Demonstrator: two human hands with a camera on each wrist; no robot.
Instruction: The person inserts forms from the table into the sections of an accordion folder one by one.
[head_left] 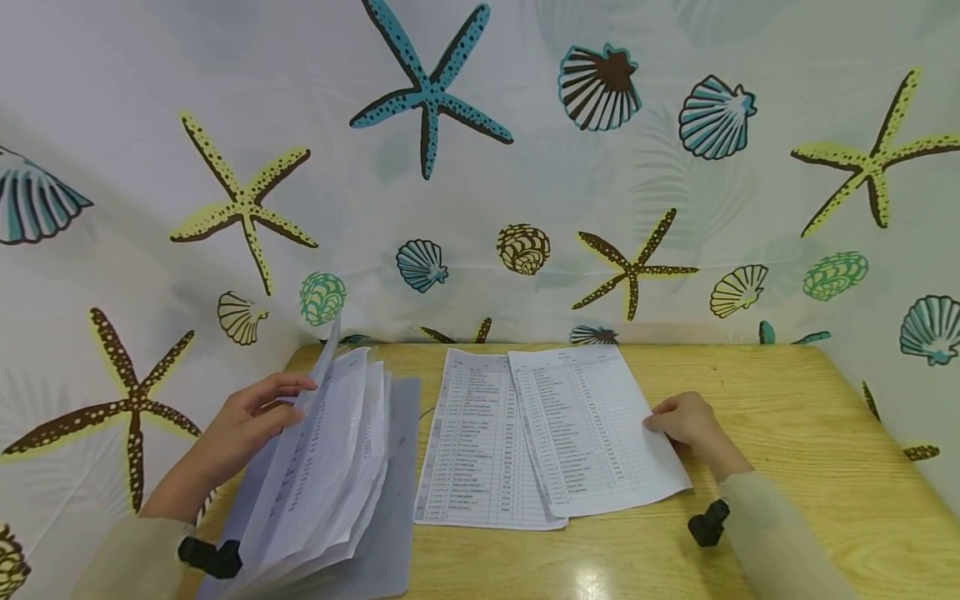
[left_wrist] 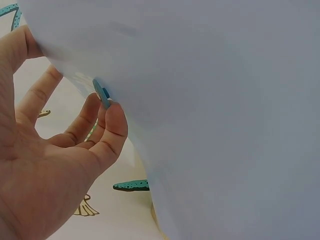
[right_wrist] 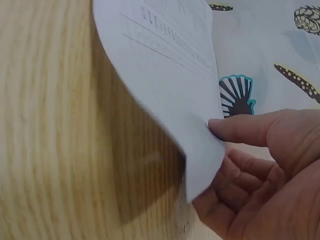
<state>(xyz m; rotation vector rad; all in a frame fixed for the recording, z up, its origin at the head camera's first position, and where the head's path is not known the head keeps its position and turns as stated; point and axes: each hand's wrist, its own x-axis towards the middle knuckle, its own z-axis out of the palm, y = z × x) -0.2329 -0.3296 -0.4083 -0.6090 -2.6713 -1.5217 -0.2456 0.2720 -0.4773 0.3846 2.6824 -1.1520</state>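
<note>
Nearest are two sleeves [head_left: 780,533], each wrist wearing one black camera [head_left: 708,525]. Along the left edge of the wooden table [head_left: 810,442] lies one open folder [head_left: 397,500], holding several printed pages [head_left: 330,450], too overlapped to count. The left hand [head_left: 243,417] has its fingers bent around the edge of the raised cover [left_wrist: 200,125], gripping it; one small blue button [left_wrist: 101,92] shows at the fingertips.

Right of the folder, towards the far edge of the table, are two loose printed sheets. The lower sheet [head_left: 472,450] lies flat; the upper sheet [head_left: 596,433] overlaps its right side at a slant. The right hand [head_left: 690,419] pinches the upper sheet's right edge between thumb and fingers, and that edge bends up off the table.

Beyond the far edge hangs one pale curtain [head_left: 517,183], printed with shells and starfish.
</note>
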